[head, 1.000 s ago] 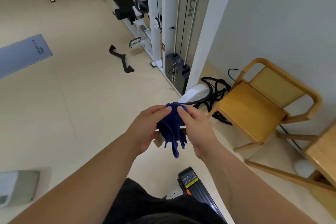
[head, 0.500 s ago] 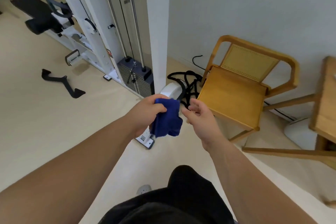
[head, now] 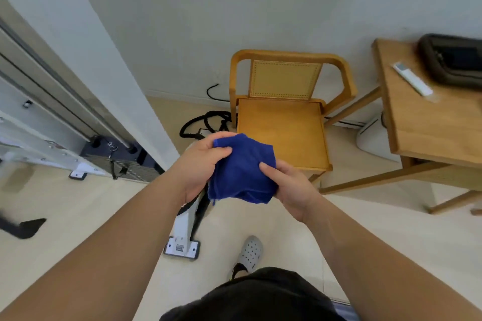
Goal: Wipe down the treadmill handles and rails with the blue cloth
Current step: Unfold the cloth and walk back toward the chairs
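Note:
A blue cloth (head: pixel 242 169) is bunched between both hands in front of my chest. My left hand (head: pixel 200 164) grips its upper left corner, thumb on top. My right hand (head: pixel 289 185) holds its right side, thumb pressed onto the fabric. No treadmill handle or rail shows in this view.
A wooden chair (head: pixel 284 122) stands just ahead against the wall, a wooden table (head: pixel 427 122) with a white remote (head: pixel 413 78) to its right. A cable machine with a weight stack (head: pixel 122 161) is on the left. A white floor bar (head: pixel 184 229) lies below my hands.
The view swung right, from the cable machine toward the chair and table. My right hand, briefly off the cloth half a second ago, holds it again, and the cloth is spread wider.

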